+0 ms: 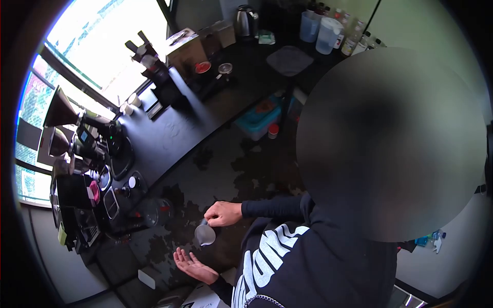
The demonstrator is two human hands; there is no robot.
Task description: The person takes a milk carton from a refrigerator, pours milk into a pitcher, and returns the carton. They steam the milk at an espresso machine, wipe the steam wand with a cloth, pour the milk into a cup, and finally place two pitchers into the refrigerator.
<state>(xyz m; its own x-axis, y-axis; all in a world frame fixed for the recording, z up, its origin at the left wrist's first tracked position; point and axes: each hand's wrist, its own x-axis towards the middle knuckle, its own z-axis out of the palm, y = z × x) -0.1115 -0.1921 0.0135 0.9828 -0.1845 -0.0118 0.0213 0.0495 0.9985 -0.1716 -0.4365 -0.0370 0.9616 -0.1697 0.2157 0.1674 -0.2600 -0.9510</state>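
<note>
My right hand (223, 213) is closed round the handle of a small grey pitcher (205, 235), whose round body hangs just below the fingers. Palm up, with the fingers spread, my left hand (194, 266) is below and slightly left of the pitcher, apart from it. Nothing shows in the left palm. Whether the pitcher holds anything cannot be made out. Both arms wear dark sleeves, and a black top with white lettering (272, 250) fills the lower middle.
A black counter (172, 134) runs diagonally, with grinders (84, 134) and a coffee machine (77, 205) at left. A large clear container (158, 212) is left of my right hand. Kettle (246, 21), jugs (327, 36) and bottles stand farther back. A blurred disc hides the right side.
</note>
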